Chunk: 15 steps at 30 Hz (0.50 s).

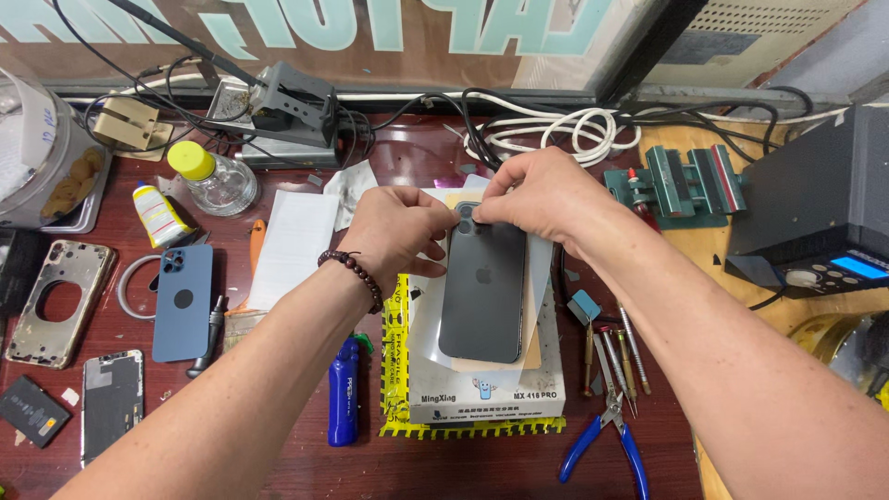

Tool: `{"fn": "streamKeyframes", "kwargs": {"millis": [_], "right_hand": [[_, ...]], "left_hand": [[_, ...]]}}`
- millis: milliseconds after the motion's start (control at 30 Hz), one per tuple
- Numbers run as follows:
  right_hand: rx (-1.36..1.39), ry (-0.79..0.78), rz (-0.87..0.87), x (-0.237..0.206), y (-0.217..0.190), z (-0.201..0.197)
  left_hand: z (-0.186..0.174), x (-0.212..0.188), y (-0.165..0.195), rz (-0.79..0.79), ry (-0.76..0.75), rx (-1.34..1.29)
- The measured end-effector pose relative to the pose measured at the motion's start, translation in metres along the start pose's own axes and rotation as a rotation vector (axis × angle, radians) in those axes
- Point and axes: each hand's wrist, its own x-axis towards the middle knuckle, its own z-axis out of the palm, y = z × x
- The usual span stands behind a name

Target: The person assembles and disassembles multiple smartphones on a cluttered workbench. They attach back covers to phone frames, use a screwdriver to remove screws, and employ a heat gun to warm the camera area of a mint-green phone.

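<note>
Your left hand (394, 227) and right hand (542, 199) meet at the top edge of the grey phone (482, 296), which lies back-up and lengthwise on a white box (486, 389) at the desk's (444, 153) centre. Your right grip is narrow, fingertips pinched at the camera corner of the phone; what they pinch is too small to tell. Your left grip is curled nearly closed against the phone's upper left edge; whether it holds anything you cannot tell. A clear film (540, 268) and a tan sheet (532, 343) show past the phone's right and lower edges.

Left of the box: a blue bottle (343, 393) just beside it, then a blue phone back (182, 301) and a gold frame (60, 301), well apart. Right of the box: screwdrivers (611, 356) and blue pliers (607, 440), near. Bare desk lies in front of the box.
</note>
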Motion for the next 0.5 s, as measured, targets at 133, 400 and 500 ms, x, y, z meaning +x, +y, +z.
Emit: {"fn": "streamKeyframes", "kwargs": {"millis": [133,400,500], "right_hand": [[0.031,-0.008,0.001,0.0011,-0.0028,0.0011],[0.057,-0.049,0.006,0.0052,-0.0036,-0.0028],[0.075,-0.064,0.107,0.01,-0.0054,-0.006]], "left_hand": [[0.0001,0.001,0.0006,0.001,0.02,0.019],[0.0025,0.0039,0.0039,-0.019,0.015,0.048],[0.0024,0.005,0.0051,-0.03,0.014,0.047]]}}
